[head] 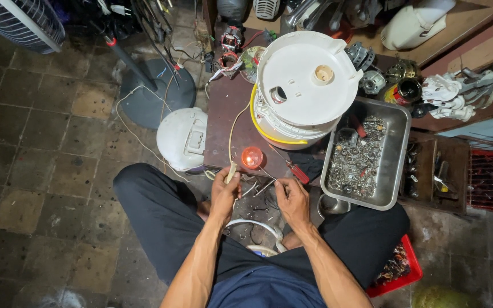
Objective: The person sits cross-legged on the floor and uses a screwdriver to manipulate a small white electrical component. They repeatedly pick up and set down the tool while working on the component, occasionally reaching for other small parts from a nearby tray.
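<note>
— Head view: what do the hands hold?

— The left hand [224, 191] is closed around a pale cord end [231, 171]; the right hand [292, 197] pinches a thin wire [269, 174] between its fingertips.

— And around them?

— An orange lamp [252, 157] glows just beyond both hands on the low table [223, 114], beside an overturned white appliance [300, 88] and a metal tray [397, 122] of small parts.

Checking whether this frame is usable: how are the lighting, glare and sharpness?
Head view: bright light on the white appliance base and metal tray, mild glare; floor corners fall dark; both hands, left hand and right hand, look sharp; wide-angle bending at the edges.
</note>
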